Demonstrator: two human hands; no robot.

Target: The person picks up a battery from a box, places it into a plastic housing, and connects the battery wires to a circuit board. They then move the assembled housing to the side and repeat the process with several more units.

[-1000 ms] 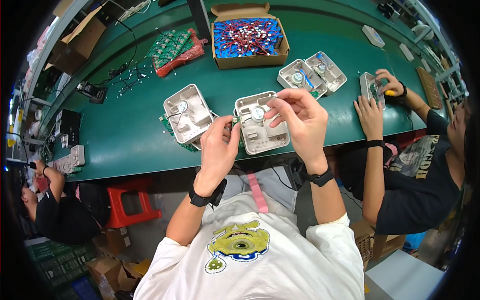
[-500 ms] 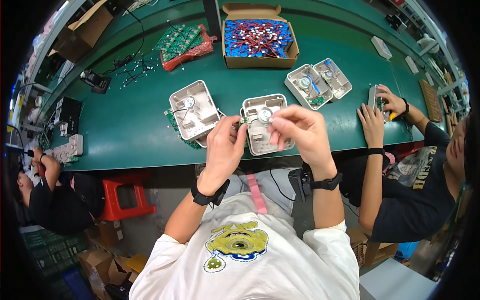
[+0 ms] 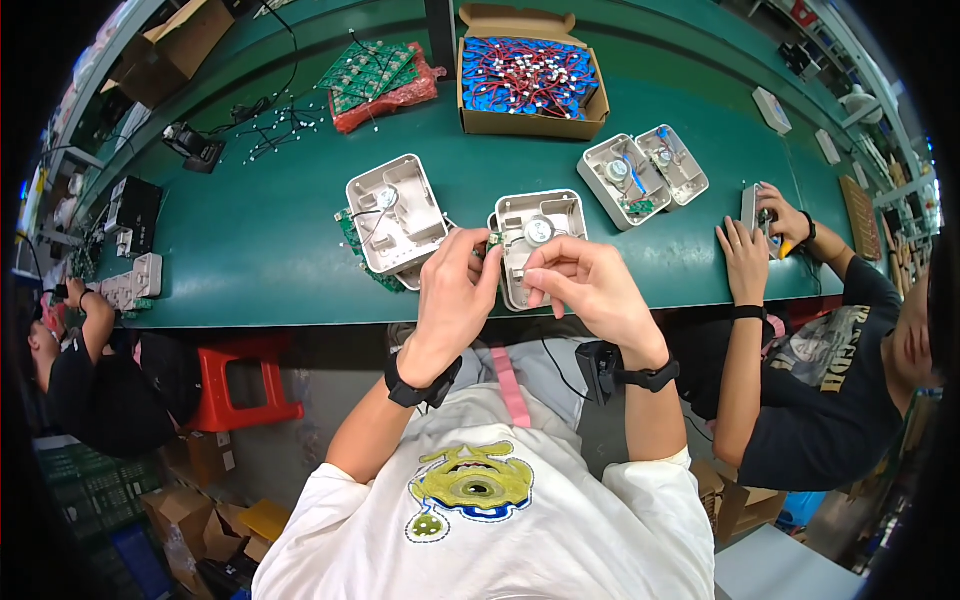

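A white plastic housing [image 3: 548,205] with a round speaker [image 3: 539,232] inside lies open in front of me. At its left edge my left hand [image 3: 458,285] is closed, pinching a small green circuit board [image 3: 495,240] between thumb and forefinger. My right hand [image 3: 597,295] hovers over the housing's lower right part, thumb and forefinger together and the other fingers curled. Whatever is in that pinch is too small to make out. To the left sits another open white housing [image 3: 412,222] with a speaker and a loose wire; green circuit boards [image 3: 352,235] show beside and under it.
Behind stand a cardboard box [image 3: 530,124] of blue parts with red wires and a stack of green boards [image 3: 372,75] on red wrap. An opened pair of white housing halves [image 3: 640,180] lies right of centre. Co-workers sit at both sides; one's hand [image 3: 745,258] works at the right.
My right hand has come down and slightly left, from beside the speaker to lower over the housing. The left hand keeps its pinch on the board. The whole view has shifted slightly.
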